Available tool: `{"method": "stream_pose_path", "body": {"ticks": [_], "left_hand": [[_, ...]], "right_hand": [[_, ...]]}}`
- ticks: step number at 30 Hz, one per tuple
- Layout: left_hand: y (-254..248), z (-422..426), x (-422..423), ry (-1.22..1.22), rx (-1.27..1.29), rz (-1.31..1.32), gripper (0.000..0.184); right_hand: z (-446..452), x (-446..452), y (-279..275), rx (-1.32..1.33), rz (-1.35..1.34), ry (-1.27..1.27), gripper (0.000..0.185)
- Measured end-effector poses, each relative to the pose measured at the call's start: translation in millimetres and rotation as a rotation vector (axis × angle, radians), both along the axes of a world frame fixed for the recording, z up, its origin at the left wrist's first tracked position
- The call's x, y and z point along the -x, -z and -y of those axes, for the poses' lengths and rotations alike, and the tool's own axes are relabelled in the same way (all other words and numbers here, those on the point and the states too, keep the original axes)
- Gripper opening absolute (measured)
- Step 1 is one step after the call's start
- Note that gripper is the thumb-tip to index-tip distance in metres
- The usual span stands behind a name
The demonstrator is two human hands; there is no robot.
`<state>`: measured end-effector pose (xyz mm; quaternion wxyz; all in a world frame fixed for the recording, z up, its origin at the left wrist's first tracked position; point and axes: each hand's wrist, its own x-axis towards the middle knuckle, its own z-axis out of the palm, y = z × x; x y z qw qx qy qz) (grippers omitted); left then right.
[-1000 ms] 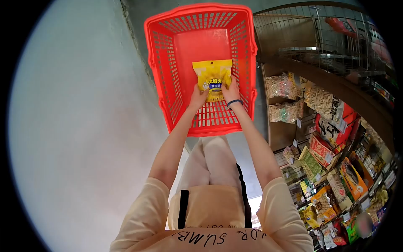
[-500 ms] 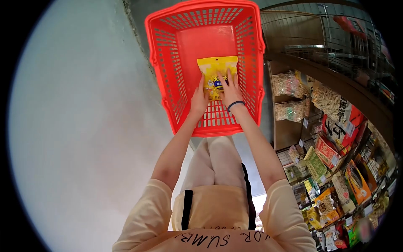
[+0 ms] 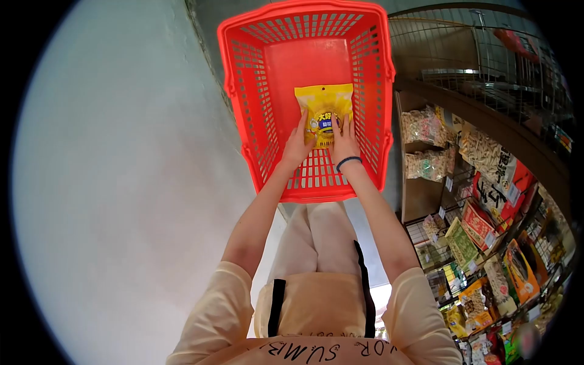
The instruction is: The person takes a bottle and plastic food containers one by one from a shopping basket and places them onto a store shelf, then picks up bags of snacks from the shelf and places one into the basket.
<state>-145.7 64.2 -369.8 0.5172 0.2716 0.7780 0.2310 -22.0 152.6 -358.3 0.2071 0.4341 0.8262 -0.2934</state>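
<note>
A yellow snack bag [image 3: 323, 97] with a blue label lies face up inside a red plastic shopping basket [image 3: 243, 115], toward its near end. My left hand [image 3: 298, 143] grips the bag at its left edge. On the right side, my right hand [image 3: 345, 143], with a dark band at the wrist, has its fingers over the front of the bag and holds it there. The undersides of both hands and the back of the bag are hidden.
To the right, shelves hold several packaged snacks, among them clear bags [image 3: 426, 164] and an orange package [image 3: 520, 267]. A wire rack [image 3: 450, 42] stands at the upper right. A pale wall [image 3: 121, 170] fills the left side.
My right hand's fingers have shifted right across the bag's front, uncovering more of the label. The basket, the bag and both hands appear slightly farther right and lower in the view.
</note>
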Motion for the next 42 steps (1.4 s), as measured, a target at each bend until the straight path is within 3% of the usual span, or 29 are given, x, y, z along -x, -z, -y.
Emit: {"method": "stream_pose_path", "body": {"ticks": [4, 6, 7, 13, 15, 16, 19, 25, 28, 34, 37, 41, 42], "left_hand": [[8.7, 6.8, -7.3, -0.020, -0.066, -0.141, 0.078], [8.5, 13.3, -2.7, -0.103, 0.211, -0.032, 0.073], [7.4, 14.1, -2.0, -0.100, 0.202, -0.037, 0.073], [-20.3, 16.5, -1.3, 0.069, 0.208, -0.113, 0.059], [-32.5, 18.3, -2.7, 0.126, 0.034, -0.153, 0.047], [-40.2, 18.9, -3.8, 0.129, 0.021, -0.165, 0.047], [-68.8, 25.1, -10.7, 0.064, -0.107, -0.132, 0.035], [-155.9, 63.9, -39.1, -0.184, -0.378, -0.091, 0.024], [-169.1, 111.9, -59.9, -0.131, -0.374, -0.245, 0.020], [-210.2, 203.1, -91.5, -0.033, -0.285, -0.158, 0.021], [-218.5, 255.8, -105.9, 0.058, -0.104, -0.133, 0.022], [-219.2, 309.6, -112.7, 0.021, -0.114, -0.153, 0.023], [-222.6, 324.9, -115.6, -0.019, -0.078, -0.121, 0.023]], "right_hand": [[11.3, -5.7, 5.4, 0.122, -0.018, 0.055, 0.079], [10.5, -6.8, 8.0, 0.163, 0.016, 0.031, 0.082], [8.6, -7.8, 9.6, 0.155, 0.010, 0.034, 0.082], [-3.0, -3.1, -13.1, 0.327, 0.066, 0.080, 0.082], [-4.4, -10.0, -33.1, 0.421, -0.226, 0.224, 0.074], [3.8, -12.2, -40.4, 0.170, -0.440, 0.159, 0.059], [4.0, -21.3, -100.6, 0.363, -0.538, 0.317, 0.043], [41.0, -73.4, -175.4, 0.203, -0.764, 0.469, 0.027], [71.1, -109.5, -189.9, 0.136, -0.711, 0.545, 0.024], [155.2, -200.7, -159.1, 0.262, -0.455, 0.599, 0.024], [214.0, -262.1, -127.7, 0.385, -0.317, 0.688, 0.024], [281.1, -347.7, -87.6, 0.233, -0.273, 0.811, 0.021], [302.0, -371.0, -76.4, 0.308, -0.255, 1.056, 0.019]]}}
